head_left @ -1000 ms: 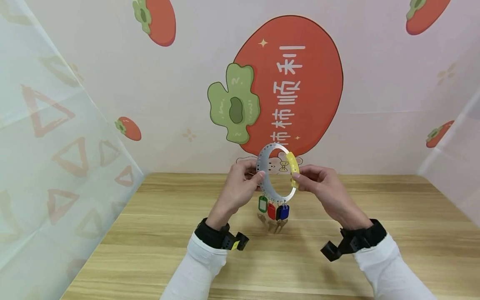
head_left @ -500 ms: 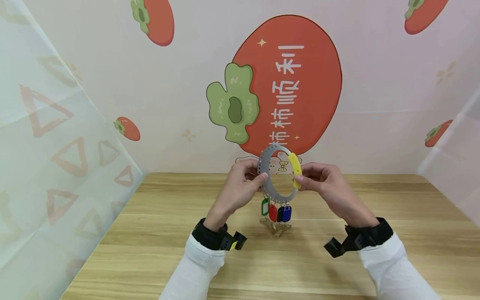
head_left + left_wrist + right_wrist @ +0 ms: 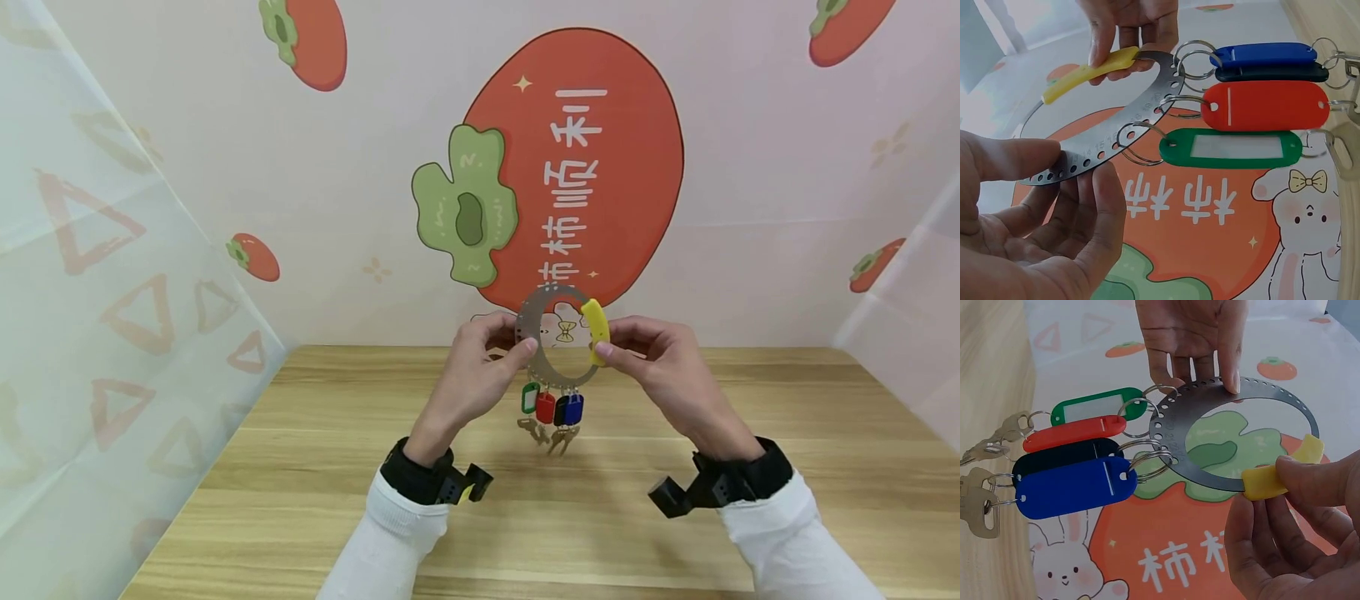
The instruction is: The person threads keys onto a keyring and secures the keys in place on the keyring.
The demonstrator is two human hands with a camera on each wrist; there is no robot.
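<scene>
Between both hands, above the table, a flat metal key ring plate [image 3: 532, 321] with numbered holes along its edge is held upright. My left hand [image 3: 480, 367] pinches its perforated side between thumb and fingers. On the opposite side, the thumb and fingers of my right hand [image 3: 663, 367] grip the yellow grip [image 3: 597, 329]. From the lower holes hang a green tag [image 3: 1175, 149] with a blank label window, a red tag [image 3: 1266, 105], a black tag [image 3: 1054, 456] and a blue tag [image 3: 1072, 487], each on split rings. Keys [image 3: 974, 494] dangle below the tags.
The wooden table [image 3: 375, 533] lies beneath the hands. Behind it stands a pale backdrop [image 3: 750, 250] printed with persimmons and white characters, and a cloth side wall [image 3: 60, 350] rises at the left.
The key ring plate turns slightly to face the camera more squarely. In the last half second it rises a little, and the hanging tags and keys lift with it. Both hands keep their hold.
</scene>
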